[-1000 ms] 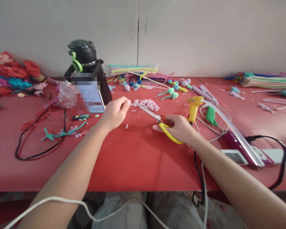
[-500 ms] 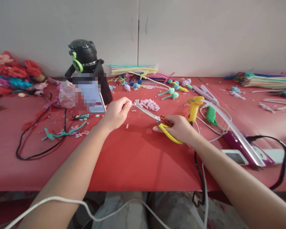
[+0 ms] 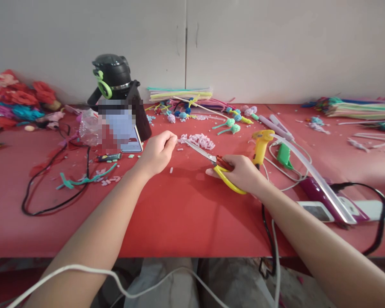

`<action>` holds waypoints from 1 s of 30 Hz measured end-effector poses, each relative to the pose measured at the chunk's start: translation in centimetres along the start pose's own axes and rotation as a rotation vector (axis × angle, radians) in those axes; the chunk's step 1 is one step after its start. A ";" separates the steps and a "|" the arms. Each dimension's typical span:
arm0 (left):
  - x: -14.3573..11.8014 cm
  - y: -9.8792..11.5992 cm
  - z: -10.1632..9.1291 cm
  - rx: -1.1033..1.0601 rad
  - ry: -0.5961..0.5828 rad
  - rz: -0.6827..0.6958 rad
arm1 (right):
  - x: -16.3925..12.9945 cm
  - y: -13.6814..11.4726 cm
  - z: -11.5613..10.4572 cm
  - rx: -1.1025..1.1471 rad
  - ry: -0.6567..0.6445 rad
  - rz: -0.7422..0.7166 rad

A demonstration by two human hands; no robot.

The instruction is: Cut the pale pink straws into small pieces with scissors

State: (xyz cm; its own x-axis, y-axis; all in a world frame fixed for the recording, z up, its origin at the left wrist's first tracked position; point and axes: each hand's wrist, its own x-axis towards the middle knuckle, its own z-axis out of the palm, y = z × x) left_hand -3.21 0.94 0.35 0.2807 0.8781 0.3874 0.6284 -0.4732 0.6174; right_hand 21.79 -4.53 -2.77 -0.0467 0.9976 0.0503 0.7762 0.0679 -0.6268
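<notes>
The right hand (image 3: 242, 170) is wrapped round scissors (image 3: 202, 151), its fingers closed on the smooth yellow loop and the orange-red part of the handles. The slim metal blades, shiny and tapering, point to 10 o'clock from that hand, towards the left fingertips and just short of them. The left hand (image 3: 158, 153) is curled closed, thumb against forefinger; I cannot tell whether something thin is pinched there.

At about 2 o'clock from the left hand lies a low heap of pale pink cut pieces (image 3: 201, 141), short, stubby and matt. One stray piece sits at 8 o'clock from the heap on the smooth red tabletop (image 3: 167, 222). At 12 o'clock from the heap are fuzzy knotted balls and stems, and a bundle of long, straight strips (image 3: 179, 93). A bent teal strip (image 3: 93, 177), soft-looking, lies at 8 o'clock from the left hand.

At 1 o'clock from the right hand is a yellow plastic glue gun (image 3: 261, 145), with a clear, glossy stick curving from its back.

The right fingers are largely hidden by the hand itself, and any gap between the blades is hard to make out. A blurred patch covers most of the phone (image 3: 133, 139) and part of the black bottle (image 3: 114, 70) behind it. Both forearms run off the bottom edge.
</notes>
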 end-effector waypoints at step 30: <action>-0.1 0.2 0.2 -0.005 0.007 0.019 | 0.2 0.3 0.2 -0.010 0.009 -0.037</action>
State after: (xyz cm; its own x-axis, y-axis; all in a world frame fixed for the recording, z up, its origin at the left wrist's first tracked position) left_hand -3.00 0.81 0.34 0.2876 0.8683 0.4041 0.6192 -0.4904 0.6133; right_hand 21.90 -4.28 -3.05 -0.0698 0.9943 0.0806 0.7804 0.1047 -0.6165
